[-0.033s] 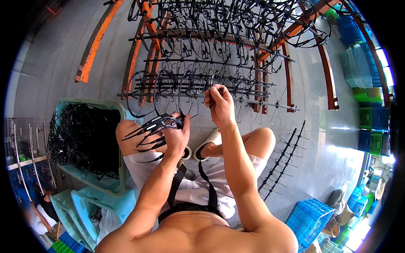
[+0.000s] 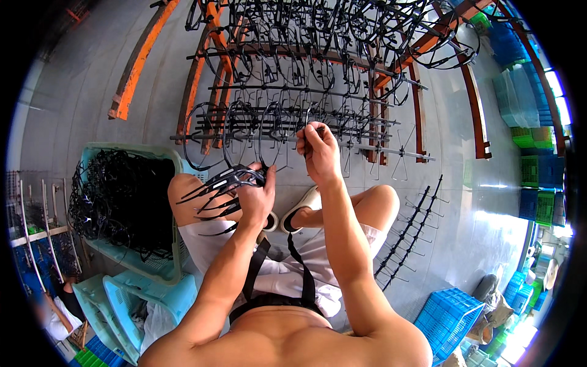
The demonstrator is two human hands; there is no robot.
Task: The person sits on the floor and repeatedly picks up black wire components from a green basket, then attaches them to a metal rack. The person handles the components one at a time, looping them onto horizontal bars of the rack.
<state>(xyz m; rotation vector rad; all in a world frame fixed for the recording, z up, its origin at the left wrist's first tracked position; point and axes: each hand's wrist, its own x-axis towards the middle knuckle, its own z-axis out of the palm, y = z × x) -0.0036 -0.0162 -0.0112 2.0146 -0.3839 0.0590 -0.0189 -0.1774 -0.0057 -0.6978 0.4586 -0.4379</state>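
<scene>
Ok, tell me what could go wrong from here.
The black frames fanned out from the left hand might slip or snag one another. The right hand, close to the orange rack, could get poked by thin wires. The hooked rods on the floor near the bare right knee might scratch it if it shifts.

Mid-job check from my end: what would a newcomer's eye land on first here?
Probably the orange rack at the top, crowded with black looped parts. Then, near the centre, the left hand gripping a fanned black bunch, with the right hand raised beside it. Left: a turquoise crate heaped with black pieces.
</scene>
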